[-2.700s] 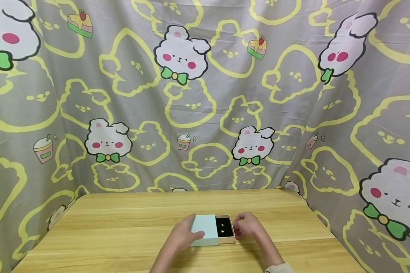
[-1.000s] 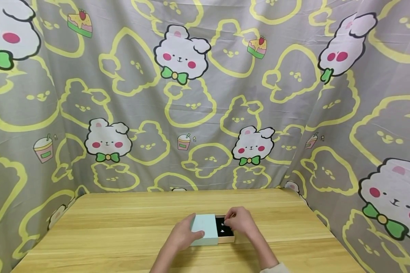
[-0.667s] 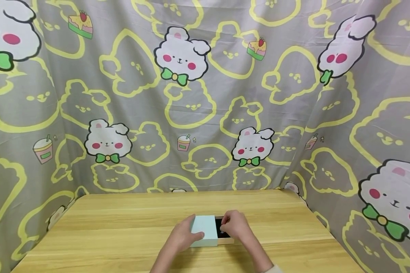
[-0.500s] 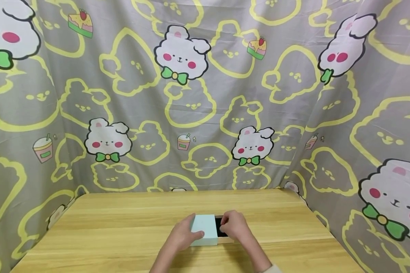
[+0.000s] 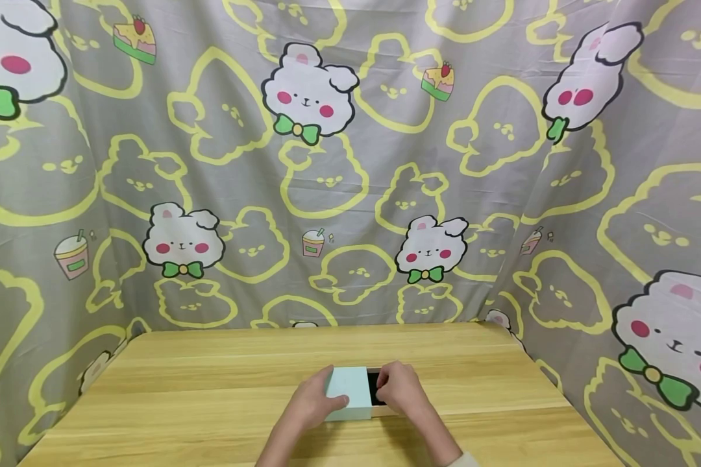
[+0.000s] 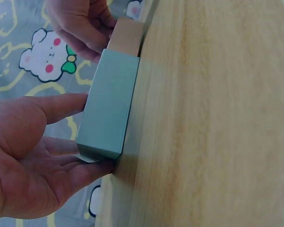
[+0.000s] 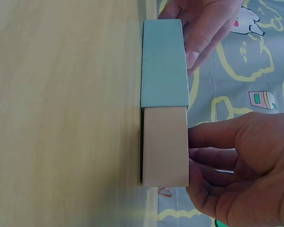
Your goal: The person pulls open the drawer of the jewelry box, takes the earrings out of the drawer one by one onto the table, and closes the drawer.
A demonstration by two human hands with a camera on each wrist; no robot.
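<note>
A pale blue slide-out jewelry box (image 5: 349, 388) lies on the table, its beige tray (image 7: 165, 146) pulled part way out to the right. Across the sleeve's left end my left hand (image 5: 312, 402) grips it, thumb on top and fingers round the end. My right hand (image 5: 402, 388) is over the tray with fingers curled down at the black pad (image 5: 374, 384). The star-shaped earrings that sat on this pad are hidden behind those fingers; whether the fingertips pinch one, I cannot tell. Both hands flank the box in the left wrist view.
The wooden table (image 5: 210, 376) spreads out around the box. A grey curtain (image 5: 350, 194) printed with cartoon bunnies closes off the back and both sides.
From the tray's right end, my right hand has moved left and in over the black pad, its fingers now covering both star earrings. The left hand and the box have stayed put.
</note>
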